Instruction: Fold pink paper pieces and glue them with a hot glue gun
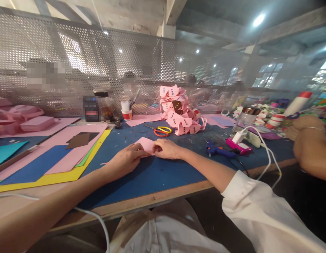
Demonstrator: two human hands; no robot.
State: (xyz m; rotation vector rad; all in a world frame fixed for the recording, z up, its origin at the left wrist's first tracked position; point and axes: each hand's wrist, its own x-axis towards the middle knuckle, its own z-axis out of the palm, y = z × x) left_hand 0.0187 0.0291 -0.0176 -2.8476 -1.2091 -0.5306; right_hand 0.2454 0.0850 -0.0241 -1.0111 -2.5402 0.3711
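A small pink sheet [145, 143], paper or thin foam, lies between my two hands on the blue table top. My left hand [128, 158] presses along its near left side, thumb and fingers closed on the edge. Curled fingers of my right hand [165, 149] pinch its right edge. Just beyond the hands lie scissors [160, 131] with red and yellow handles. Behind them stands a pile of folded pink pieces [180, 112] with dark square dots and one brown piece. A thin pink scrap pokes out beside my left wrist.
Coloured sheets [83, 165] are stacked at left, with pink foam shapes [37, 123] behind. A blue glue gun [218, 149], a magenta device [239, 146] with a white cable, and a jar [244, 121] stand right. Another person's arm [314, 147] rests far right. Perforated metal screen [141, 52] behind.
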